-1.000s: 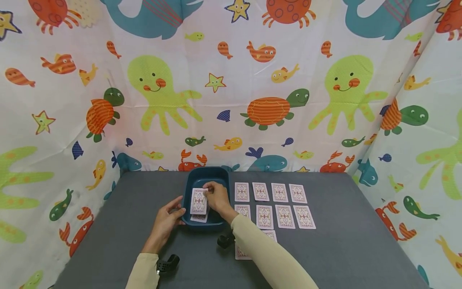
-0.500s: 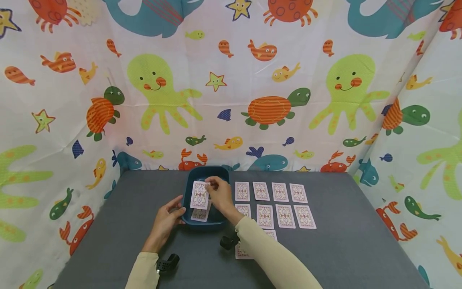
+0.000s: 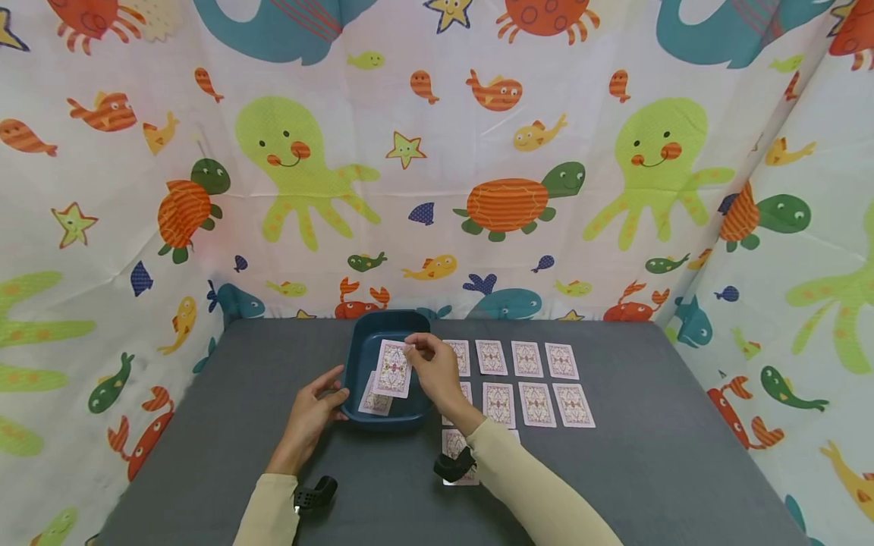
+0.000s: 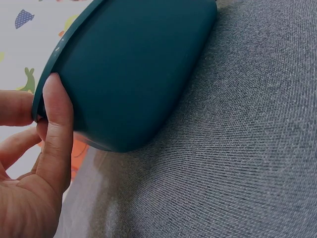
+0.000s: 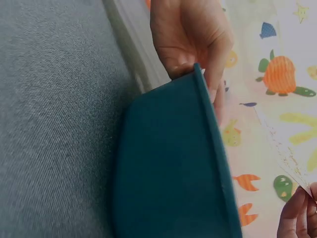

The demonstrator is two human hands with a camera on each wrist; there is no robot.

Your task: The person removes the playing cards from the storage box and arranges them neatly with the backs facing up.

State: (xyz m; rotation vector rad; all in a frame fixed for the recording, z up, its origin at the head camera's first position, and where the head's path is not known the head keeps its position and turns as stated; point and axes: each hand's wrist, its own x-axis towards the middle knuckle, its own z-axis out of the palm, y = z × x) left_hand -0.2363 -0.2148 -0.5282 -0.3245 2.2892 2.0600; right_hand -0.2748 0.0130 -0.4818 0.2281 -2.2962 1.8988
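Observation:
My left hand (image 3: 309, 417) grips the near-left edge of a dark teal plastic bin (image 3: 389, 312). In the left wrist view, the thumb (image 4: 58, 111) lies against the bin's outer wall, with a finger over the rim. A playing card (image 3: 394, 368), patterned back up, is pinched at its upper right corner by my right hand (image 3: 438, 371). It hangs above the bin, also seen edge-on in the right wrist view as a thin card (image 5: 287, 153). Below it, another face-down card (image 3: 375, 399) lies inside the bin, partly covered.
Face-down cards (image 3: 536, 403) lie in rows on the grey table, right of the bin; my right hand and forearm hide some. A patterned sea-animal curtain (image 3: 437, 174) stands behind and at the sides.
My right hand has lifted the card off the other one and carried it to the right, uncovering more of the lower card. My left hand stays on the bin.

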